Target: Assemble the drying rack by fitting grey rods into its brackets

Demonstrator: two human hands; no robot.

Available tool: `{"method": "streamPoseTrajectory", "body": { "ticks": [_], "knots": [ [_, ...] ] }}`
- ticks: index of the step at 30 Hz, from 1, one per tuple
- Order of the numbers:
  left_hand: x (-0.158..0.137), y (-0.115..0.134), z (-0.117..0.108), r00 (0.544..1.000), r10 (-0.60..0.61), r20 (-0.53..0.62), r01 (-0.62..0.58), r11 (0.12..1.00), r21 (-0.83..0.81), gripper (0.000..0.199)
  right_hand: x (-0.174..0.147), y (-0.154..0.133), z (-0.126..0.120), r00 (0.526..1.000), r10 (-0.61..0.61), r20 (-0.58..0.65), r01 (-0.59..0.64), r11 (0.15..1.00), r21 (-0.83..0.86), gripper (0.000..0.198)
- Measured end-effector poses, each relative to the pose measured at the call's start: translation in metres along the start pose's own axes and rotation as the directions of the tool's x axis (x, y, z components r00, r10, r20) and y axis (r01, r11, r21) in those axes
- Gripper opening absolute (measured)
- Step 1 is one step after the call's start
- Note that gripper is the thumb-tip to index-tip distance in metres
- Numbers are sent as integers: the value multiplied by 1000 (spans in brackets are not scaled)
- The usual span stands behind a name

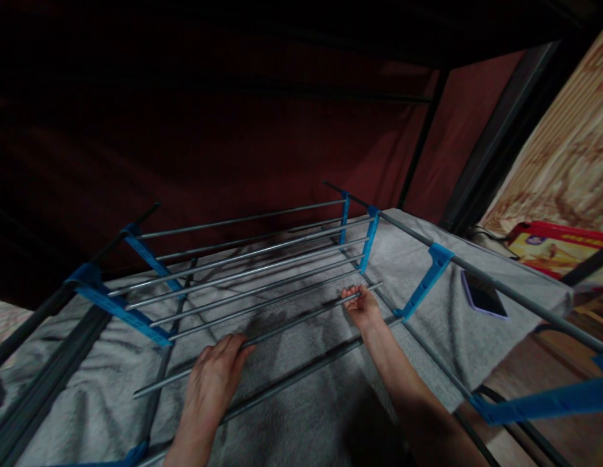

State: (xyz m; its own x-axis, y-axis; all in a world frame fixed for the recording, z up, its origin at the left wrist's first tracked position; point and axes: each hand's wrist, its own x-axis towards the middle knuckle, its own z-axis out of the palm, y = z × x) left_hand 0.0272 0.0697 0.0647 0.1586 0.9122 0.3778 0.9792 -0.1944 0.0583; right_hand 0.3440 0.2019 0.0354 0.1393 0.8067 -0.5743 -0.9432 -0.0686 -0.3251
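Note:
A loose grey metal rod (291, 322) lies across both my hands, inside a partly built rack of rods and blue plastic brackets. My left hand (218, 366) is wrapped over the rod left of its middle. Close to the rod's right end, my right hand (362, 306) grips it with curled fingers. Several rods (252, 263) behind it span between the left blue bracket (121, 305) and the right blue bracket (369, 240). Another blue bracket (425, 282) stands to the right of my right hand, with no rods running across from its side faces.
Grey cloth (301, 383) covers the surface under the rack. A phone (483, 295) lies on it at right, near a red and yellow box (559, 246). A dark frame post (422, 143) stands behind; another blue bracket (549, 399) juts out at lower right.

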Motion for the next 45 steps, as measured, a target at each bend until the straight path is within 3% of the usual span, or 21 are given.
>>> {"method": "streamPoseTrajectory", "body": {
  "ticks": [31,45],
  "knots": [
    [-3,-1,6,998,-27,63,27,1000,-9,38,0,13,-3,999,54,-5,-54,985,-165,24],
    [1,0,5,993,-25,111,27,999,-17,37,0,17,-1,999,48,-23,-51,988,-146,27]
  ]
}}
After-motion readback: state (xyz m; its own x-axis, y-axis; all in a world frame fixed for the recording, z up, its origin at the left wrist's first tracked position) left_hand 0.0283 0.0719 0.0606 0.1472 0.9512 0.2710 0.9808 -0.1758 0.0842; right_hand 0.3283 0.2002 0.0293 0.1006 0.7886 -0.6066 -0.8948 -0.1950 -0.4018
